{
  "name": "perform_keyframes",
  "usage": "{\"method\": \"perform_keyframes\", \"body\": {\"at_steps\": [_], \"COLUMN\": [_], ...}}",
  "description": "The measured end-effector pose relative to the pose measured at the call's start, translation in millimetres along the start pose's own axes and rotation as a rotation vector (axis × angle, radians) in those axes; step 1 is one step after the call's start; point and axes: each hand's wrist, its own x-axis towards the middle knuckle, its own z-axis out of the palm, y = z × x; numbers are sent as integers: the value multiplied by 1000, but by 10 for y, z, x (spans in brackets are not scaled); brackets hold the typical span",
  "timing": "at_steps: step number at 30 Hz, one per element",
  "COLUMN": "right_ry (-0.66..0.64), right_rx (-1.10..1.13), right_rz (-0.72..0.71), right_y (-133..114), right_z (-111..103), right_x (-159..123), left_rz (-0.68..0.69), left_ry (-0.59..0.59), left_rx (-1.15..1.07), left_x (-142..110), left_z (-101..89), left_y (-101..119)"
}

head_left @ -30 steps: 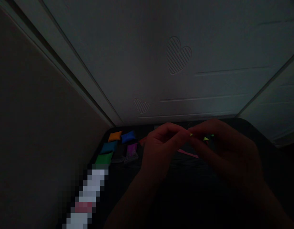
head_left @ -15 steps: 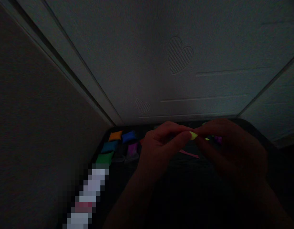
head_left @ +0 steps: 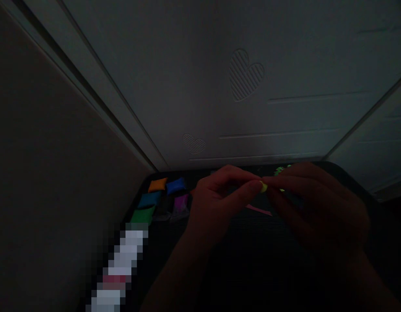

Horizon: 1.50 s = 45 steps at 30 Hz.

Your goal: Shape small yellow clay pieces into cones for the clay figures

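Both hands (head_left: 211, 201) (head_left: 327, 208) pinch a yellow piece (head_left: 263, 186) — mostly hidden, its shape unclear — between fingers (head_left: 252, 188).

Very dim, near-black foreground, faint grey light on the panel (head_left: 193, 78), blocky pixelation lower left

no readable text, no legible labels or numbers

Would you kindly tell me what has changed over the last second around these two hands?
The right hand has shifted slightly to the right, and a green piece now shows just beyond its fingers. More of the yellow piece shows at the fingertips of both hands; no clear release is visible. The left hand, the pink strip and the coloured packets are about where they were.
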Motion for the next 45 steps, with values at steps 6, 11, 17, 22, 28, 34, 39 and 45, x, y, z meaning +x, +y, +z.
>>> {"method": "perform_keyframes", "body": {"at_steps": [6, 11, 17, 22, 28, 34, 39, 45], "right_ry": [29, 31, 13, 28, 9, 27, 15, 26], "right_rx": [-25, -61, -58, -42, -28, -52, -82, -98], "right_rz": [5, 15, -9, 7, 85, 51, 19, 32], "right_y": [-26, -24, -13, -21, -11, -8, -4, -6], "right_z": [2, -2, 2, 6, 1, 13, 26, 26], "right_x": [20, 21, 19, 33, 24, 17, 15, 20], "left_rz": [0, 7, 6, 14, -21, -46, -77, -109], "left_ry": [-29, -26, -20, 3, -28, -2, 44, 39], "left_rx": [-29, -22, -13, -49, -67, -65, -40, -80], "left_x": [-10, -1, -3, -6, -8, 2, 3, 9], "left_z": [-17, -21, -10, -15, -10, 1, -1, 3], "left_y": [4, -3, -12, -18, -18, -27, -22, -21]}}
